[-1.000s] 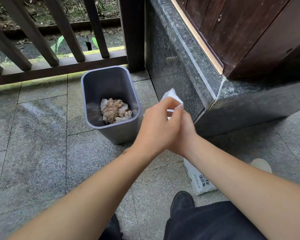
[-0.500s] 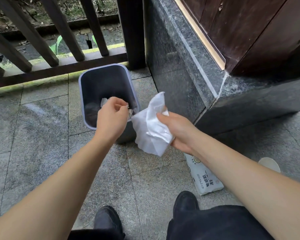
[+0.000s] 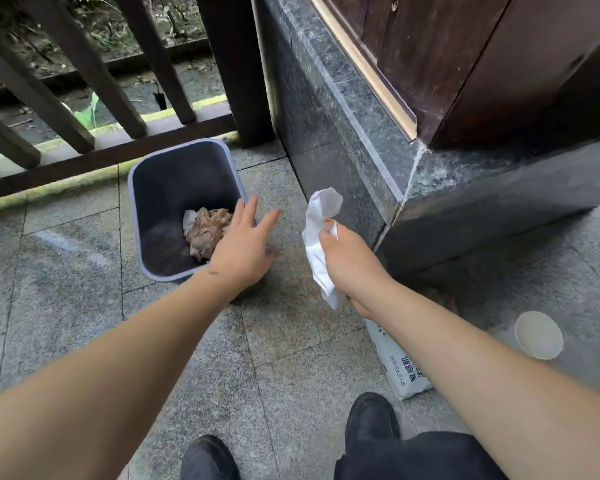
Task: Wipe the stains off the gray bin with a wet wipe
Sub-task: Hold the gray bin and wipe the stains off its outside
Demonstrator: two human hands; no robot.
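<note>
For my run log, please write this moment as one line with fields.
left hand: open, at gray bin near corner | right hand: holds wet wipe, off bin | bin: crumpled paper inside | wiping: not started

**Bare arms, dark clothes**

Both forearms are bare, with no sleeves, watch or rings on the left hand (image 3: 242, 251) or right hand (image 3: 352, 268). Dark trousers (image 3: 420, 457) cover the legs, and black shoes (image 3: 373, 419) are on the feet.

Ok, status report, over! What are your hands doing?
Right hand gripping wet wipe. Left hand open at gray bin rim. No wiping yet. Nothing blocking.
</note>
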